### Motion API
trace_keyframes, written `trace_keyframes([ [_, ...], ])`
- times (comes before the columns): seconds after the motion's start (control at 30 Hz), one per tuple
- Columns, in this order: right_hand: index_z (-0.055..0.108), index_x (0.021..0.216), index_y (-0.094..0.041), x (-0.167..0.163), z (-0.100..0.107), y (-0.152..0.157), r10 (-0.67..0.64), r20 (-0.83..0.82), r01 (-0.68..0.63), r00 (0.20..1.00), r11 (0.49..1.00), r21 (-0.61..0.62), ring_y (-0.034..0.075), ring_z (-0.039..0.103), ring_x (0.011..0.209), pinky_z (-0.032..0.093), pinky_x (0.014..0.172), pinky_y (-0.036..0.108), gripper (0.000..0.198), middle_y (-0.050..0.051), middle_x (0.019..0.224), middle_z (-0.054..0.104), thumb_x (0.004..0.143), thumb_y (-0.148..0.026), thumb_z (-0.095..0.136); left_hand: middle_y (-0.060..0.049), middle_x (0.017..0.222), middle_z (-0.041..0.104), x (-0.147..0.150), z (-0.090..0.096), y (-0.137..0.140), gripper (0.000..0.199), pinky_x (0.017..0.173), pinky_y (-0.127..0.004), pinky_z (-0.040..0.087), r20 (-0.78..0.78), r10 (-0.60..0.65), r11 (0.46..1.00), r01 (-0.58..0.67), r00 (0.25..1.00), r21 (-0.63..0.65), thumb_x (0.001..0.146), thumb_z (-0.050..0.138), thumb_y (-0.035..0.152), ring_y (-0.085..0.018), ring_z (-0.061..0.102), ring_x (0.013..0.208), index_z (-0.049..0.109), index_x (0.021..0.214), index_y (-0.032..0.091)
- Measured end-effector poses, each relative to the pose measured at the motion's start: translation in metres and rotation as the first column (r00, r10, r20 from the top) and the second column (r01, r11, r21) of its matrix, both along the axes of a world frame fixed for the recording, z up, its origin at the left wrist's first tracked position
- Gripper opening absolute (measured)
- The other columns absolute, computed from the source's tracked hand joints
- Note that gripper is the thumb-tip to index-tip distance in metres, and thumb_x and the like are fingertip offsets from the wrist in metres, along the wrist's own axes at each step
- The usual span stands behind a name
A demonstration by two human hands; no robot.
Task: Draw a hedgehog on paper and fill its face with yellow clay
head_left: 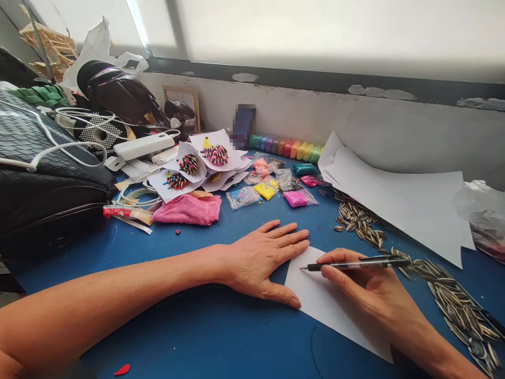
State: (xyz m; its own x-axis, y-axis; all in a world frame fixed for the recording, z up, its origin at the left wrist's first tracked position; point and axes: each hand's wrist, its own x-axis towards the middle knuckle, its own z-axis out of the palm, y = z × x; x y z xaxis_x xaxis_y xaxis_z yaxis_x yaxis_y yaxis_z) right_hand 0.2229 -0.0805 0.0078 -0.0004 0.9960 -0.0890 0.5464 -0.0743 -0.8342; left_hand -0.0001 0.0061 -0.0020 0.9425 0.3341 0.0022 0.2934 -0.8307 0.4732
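Note:
A sheet of white paper (335,310) lies at a slant on the blue table in front of me. My left hand (268,258) rests flat with fingers spread, its thumb and fingertips at the sheet's left edge. Between the fingers of my right hand (366,289) is a black pen (355,264), held nearly level with its tip at the paper near the upper left corner. The right hand covers part of the sheet. Sunflower seeds (457,305) lie in a long heap to the right of that hand.
Behind my hands are small bags of coloured clay (268,188) and a pink cloth (187,209). Paper cards with seed-and-clay figures (215,152) are stacked at the back left. More white sheets (398,189) lie back right. A black bag (47,173) stands at the left.

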Motion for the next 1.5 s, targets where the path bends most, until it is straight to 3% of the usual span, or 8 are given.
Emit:
trace_keyframes([
  [0.53, 0.073, 0.084, -0.025, 0.0, 0.003, -0.001, 0.012, 0.036, -0.012, 0.999, 1.0, 0.017, 0.02, 0.066, 0.073, 0.053, 0.058, 0.028, 0.034, 0.003, 0.088, 0.073, 0.082, -0.056, 0.06, -0.01, 0.161, 0.011, 0.0, 0.0, 0.0, 0.089, 0.122, -0.049, 0.001, 0.001, -0.003, 1.0, 0.003, 1.0, 0.0, 0.087, 0.05, 0.067, -0.03, 0.006, 0.15, 0.023, 0.154, 0.016],
  [0.77, 0.074, 0.083, -0.027, -0.002, 0.0, -0.004, -0.03, 0.013, 0.029, 0.999, 0.998, 0.054, 0.017, 0.064, 0.066, 0.051, 0.052, 0.025, 0.033, 0.002, 0.086, 0.072, 0.079, -0.057, 0.063, -0.009, 0.161, 0.01, 0.0, 0.001, 0.0, 0.088, 0.121, -0.048, -0.001, -0.01, 0.001, 1.0, -0.001, 1.0, -0.007, 0.085, 0.05, 0.069, -0.028, 0.005, 0.15, 0.025, 0.153, 0.018],
  [0.87, 0.075, 0.082, -0.027, -0.003, -0.001, -0.007, -0.072, 0.03, 0.069, 0.997, 0.995, 0.076, 0.018, 0.065, 0.069, 0.053, 0.057, 0.026, 0.03, 0.002, 0.086, 0.073, 0.079, -0.055, 0.064, -0.009, 0.161, 0.01, 0.0, 0.001, -0.001, 0.088, 0.121, -0.047, -0.001, -0.012, 0.002, 1.0, -0.002, 1.0, -0.004, 0.086, 0.049, 0.07, -0.028, 0.004, 0.15, 0.025, 0.153, 0.018],
  [0.97, 0.074, 0.079, -0.028, -0.007, -0.001, -0.012, -0.195, 0.028, 0.19, 0.98, 0.973, 0.129, 0.018, 0.065, 0.068, 0.054, 0.06, 0.027, 0.027, 0.001, 0.079, 0.072, 0.077, -0.054, 0.066, -0.009, 0.161, 0.011, 0.0, 0.0, -0.001, 0.09, 0.121, -0.049, 0.001, -0.002, 0.001, 1.0, -0.001, 1.0, 0.001, 0.085, 0.049, 0.071, -0.03, 0.006, 0.15, 0.024, 0.154, 0.018],
  [1.07, 0.074, 0.08, -0.03, -0.012, -0.002, -0.02, -0.279, 0.039, 0.268, 0.959, 0.946, 0.184, 0.02, 0.066, 0.079, 0.053, 0.067, 0.028, 0.022, 0.0, 0.086, 0.072, 0.078, -0.051, 0.066, -0.009, 0.161, 0.01, 0.0, 0.0, -0.001, 0.09, 0.121, -0.049, 0.0, -0.008, 0.0, 1.0, 0.0, 1.0, -0.001, 0.085, 0.049, 0.071, -0.03, 0.005, 0.15, 0.024, 0.154, 0.019],
  [1.17, 0.074, 0.084, -0.032, -0.012, -0.005, -0.026, -0.245, 0.055, 0.225, 0.968, 0.944, 0.243, 0.022, 0.064, 0.095, 0.052, 0.081, 0.03, 0.018, -0.001, 0.093, 0.072, 0.081, -0.048, 0.066, -0.009, 0.161, 0.01, -0.001, 0.0, 0.0, 0.089, 0.121, -0.048, -0.001, -0.009, -0.001, 1.0, 0.001, 1.0, -0.007, 0.085, 0.048, 0.071, -0.028, 0.004, 0.15, 0.025, 0.154, 0.019],
  [1.23, 0.074, 0.086, -0.032, -0.01, -0.008, -0.027, -0.212, 0.066, 0.184, 0.975, 0.936, 0.299, 0.021, 0.064, 0.095, 0.05, 0.088, 0.031, 0.016, -0.001, 0.091, 0.072, 0.083, -0.045, 0.066, -0.01, 0.161, 0.011, -0.001, 0.0, 0.0, 0.09, 0.121, -0.048, -0.001, 0.002, -0.003, 1.0, 0.003, 1.0, -0.009, 0.085, 0.049, 0.071, -0.029, 0.005, 0.15, 0.024, 0.154, 0.017],
  [1.5, 0.073, 0.098, -0.035, -0.002, -0.021, -0.024, -0.017, 0.083, -0.02, 0.996, 0.905, 0.426, 0.019, 0.065, 0.091, 0.05, 0.083, 0.031, 0.014, -0.002, 0.096, 0.073, 0.087, -0.034, 0.066, -0.01, 0.161, 0.012, 0.0, -0.003, 0.0, 0.09, 0.121, -0.049, 0.001, 0.006, -0.002, 1.0, 0.002, 1.0, 0.015, 0.086, 0.049, 0.07, -0.03, 0.006, 0.15, 0.025, 0.153, 0.015],
])
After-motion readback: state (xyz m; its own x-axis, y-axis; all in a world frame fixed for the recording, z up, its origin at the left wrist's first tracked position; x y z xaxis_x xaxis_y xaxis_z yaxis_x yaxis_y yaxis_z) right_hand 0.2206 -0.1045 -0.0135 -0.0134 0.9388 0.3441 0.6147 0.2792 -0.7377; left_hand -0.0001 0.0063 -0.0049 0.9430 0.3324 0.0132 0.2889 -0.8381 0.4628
